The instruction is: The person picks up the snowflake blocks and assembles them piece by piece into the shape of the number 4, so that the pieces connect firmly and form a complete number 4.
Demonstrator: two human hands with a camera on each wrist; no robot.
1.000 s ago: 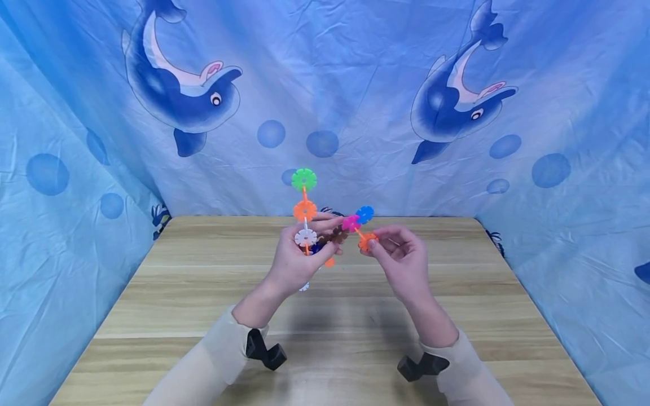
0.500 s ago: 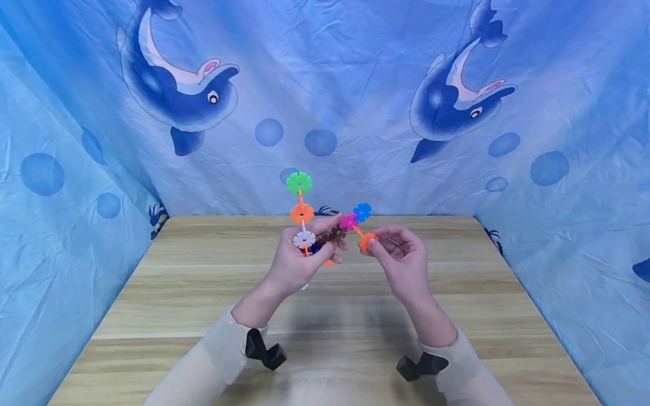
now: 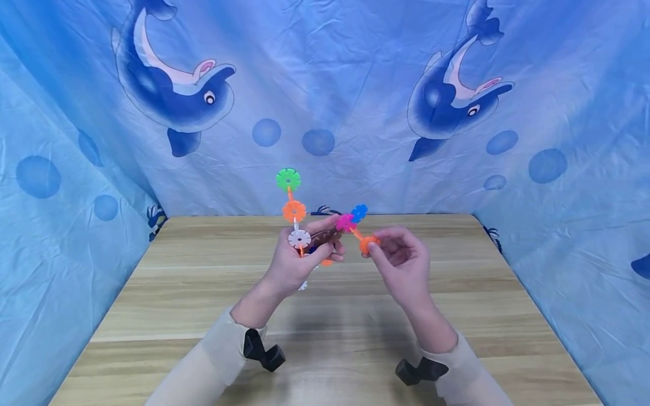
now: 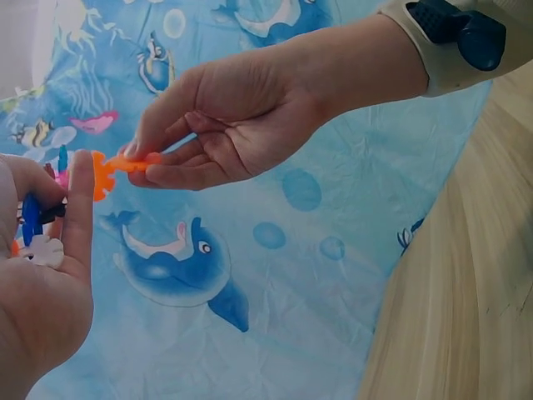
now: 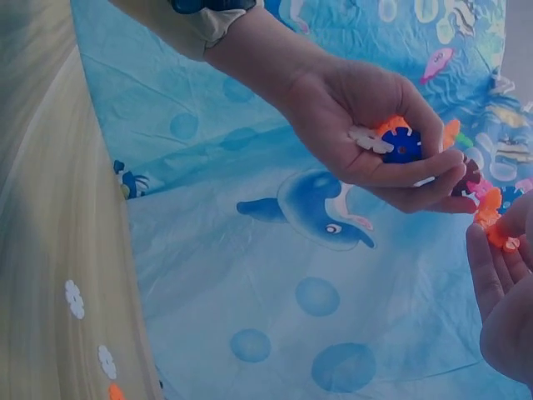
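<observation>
My left hand (image 3: 290, 266) holds a branching build of slotted plastic snowflake discs. A chain stands up at its left: a green disc (image 3: 288, 180), an orange disc (image 3: 294, 211) and a white disc (image 3: 299, 239). Brown discs (image 3: 324, 237) lie between its fingers and thumb, and the right wrist view shows a dark blue disc (image 5: 401, 146) in that hand. At the right end are a pink disc (image 3: 346, 223) and a blue disc (image 3: 359, 212). There my right hand (image 3: 406, 265) pinches an orange disc (image 3: 367, 246), joined to another orange disc (image 4: 102, 175). Fingers hide some joints.
Beneath the hands is a wooden table (image 3: 203, 293). White discs (image 5: 75, 298) and an orange disc (image 5: 115, 390) appear to lie on it, below the left hand. A blue dolphin-printed cloth (image 3: 345, 84) hangs behind the table and along both sides.
The chain with the green disc has tilted and shifted a little to the left. The pink and blue discs have moved slightly left too. Both hands keep their hold.
</observation>
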